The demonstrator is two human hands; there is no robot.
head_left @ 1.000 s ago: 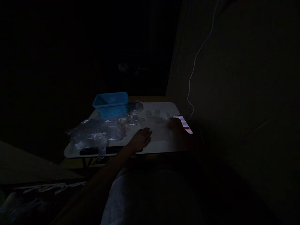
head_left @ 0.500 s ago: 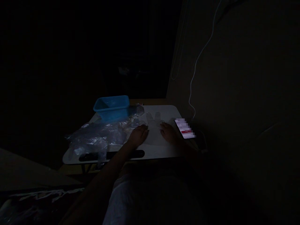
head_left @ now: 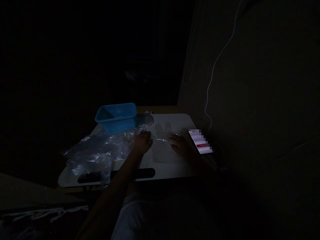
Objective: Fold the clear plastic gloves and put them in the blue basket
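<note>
A clear disposable plastic glove (head_left: 162,150) lies flat on the white table, its finger parts pointing away from me. My left hand (head_left: 143,141) rests palm down at the glove's left edge, fingers loosely bent and close together; dim light hides whether they pinch the film. On the right side of the glove my right hand (head_left: 178,144) lies with its fingers spread on the plastic. A crumpled heap of clear plastic (head_left: 95,151) sits left of my left hand.
A blue plastic basin (head_left: 117,125) stands at the table's (head_left: 178,118) back left. A lit phone (head_left: 201,141) lies by the right edge, near a white cable (head_left: 212,73) along the wall. A dark slot (head_left: 143,173) runs along the table's front. The room is very dark.
My left hand has shifted left, away from the glove's middle. My right hand's fingers have spread more, and a shiny crease now crosses the glove. The view has tilted slightly.
</note>
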